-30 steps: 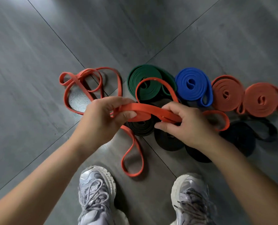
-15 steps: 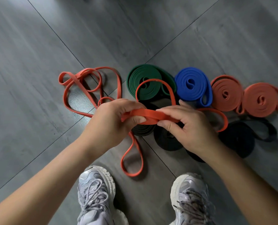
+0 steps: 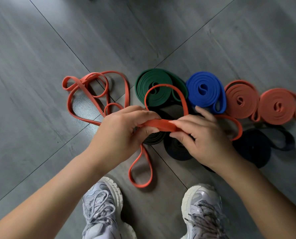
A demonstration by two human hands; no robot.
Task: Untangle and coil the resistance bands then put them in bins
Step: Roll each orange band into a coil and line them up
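Coiling step: your left hand (image 3: pixel 121 133) and right hand (image 3: pixel 200 135) both pinch the flattened orange band (image 3: pixel 158 124); next, start rolling it tight while the loose loops feed in.

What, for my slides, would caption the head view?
Left hand and right hand pinch an orange band above coiled bands on the floor.

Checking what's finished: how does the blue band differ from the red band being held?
The blue band is wound into a coil; the red band trails loose loops. The blue band lies on the floor; left hand and right hand hold the red band. Both are flat.
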